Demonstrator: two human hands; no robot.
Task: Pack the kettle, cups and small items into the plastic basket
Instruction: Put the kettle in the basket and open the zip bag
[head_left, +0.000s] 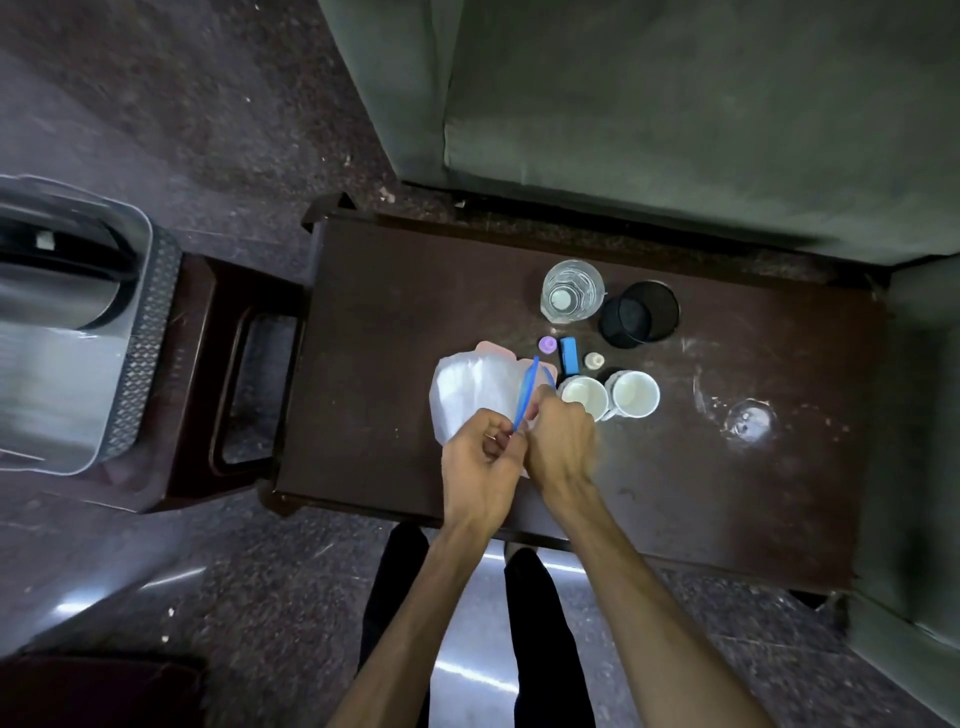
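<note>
**Both hands on the zip bag, basket off to the left**

We see the left hand (485, 457) and right hand (558, 439) pinched together on the blue-edged clear zip bag (475, 389) on the dark table (389, 312). Two white cups (608, 397) stand just right of the hands. The plastic basket (148, 332), holding the steel kettle (57, 291), sits well to the left, cut off by the frame. We cannot make out the bag's contents.

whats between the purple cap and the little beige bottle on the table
In the head view, a blue rectangular block stands between the purple cap and the small beige bottle, just behind the two white cups.
</note>
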